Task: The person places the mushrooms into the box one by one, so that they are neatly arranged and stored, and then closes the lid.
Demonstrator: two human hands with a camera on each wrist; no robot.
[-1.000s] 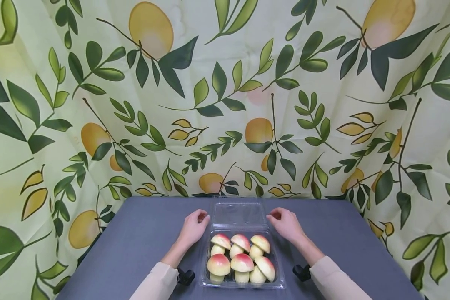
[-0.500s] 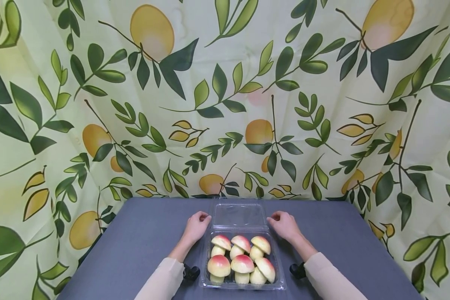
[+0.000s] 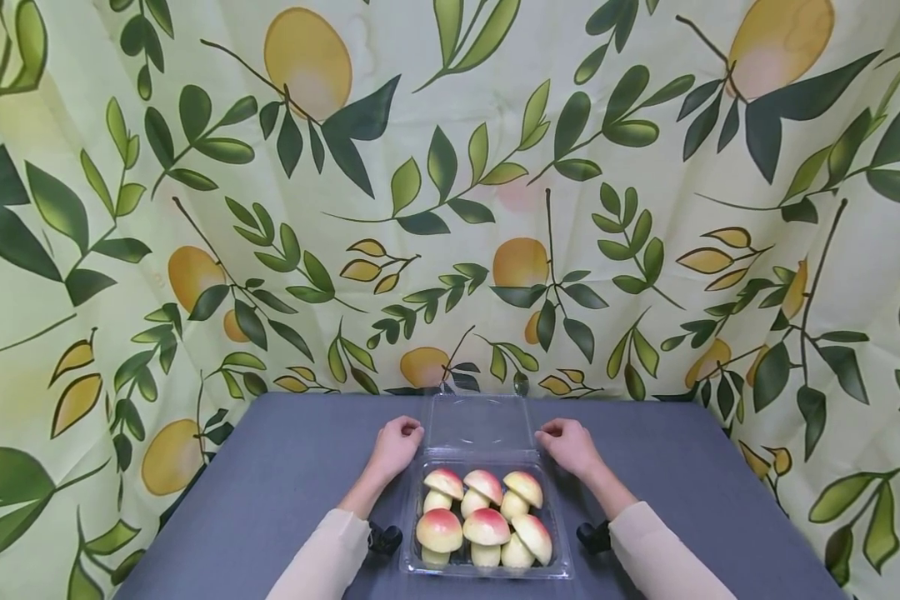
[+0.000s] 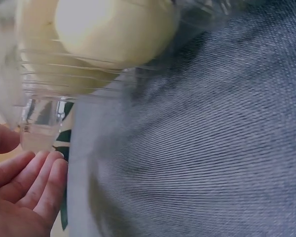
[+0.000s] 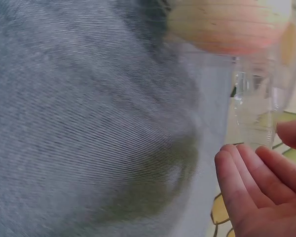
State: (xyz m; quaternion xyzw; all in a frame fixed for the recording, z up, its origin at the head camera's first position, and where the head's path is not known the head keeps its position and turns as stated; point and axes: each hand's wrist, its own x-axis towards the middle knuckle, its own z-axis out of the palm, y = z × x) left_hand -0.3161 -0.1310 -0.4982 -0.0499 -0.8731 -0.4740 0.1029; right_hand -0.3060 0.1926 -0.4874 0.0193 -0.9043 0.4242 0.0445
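A clear plastic clamshell box [image 3: 487, 572] stands on the table with its hinged lid [image 3: 478, 423] tilted back on the far side. Inside sit two rows of toy mushrooms [image 3: 486, 527] with pale stems and red-and-yellow caps. At the lid's left edge, my left hand [image 3: 399, 443] pinches the plastic between thumb and fingertips. My right hand [image 3: 567, 443] grips the opposite edge in the same way. In the left wrist view the lid's edge [image 4: 39, 123] lies between thumb and fingers; the right wrist view shows the lid's other edge [image 5: 255, 108] likewise.
A grey cloth-covered table [image 3: 292, 475] lies beneath the box. Behind and at both sides hangs a curtain [image 3: 450, 275] printed with leaves and yellow fruit. Black wrist straps [image 3: 384, 538] show near both sleeves.
The lid's far edge has risen a little and now overlaps the curtain's lower part. Both hands have tightened their pinch at its edges. The mushrooms have not moved.
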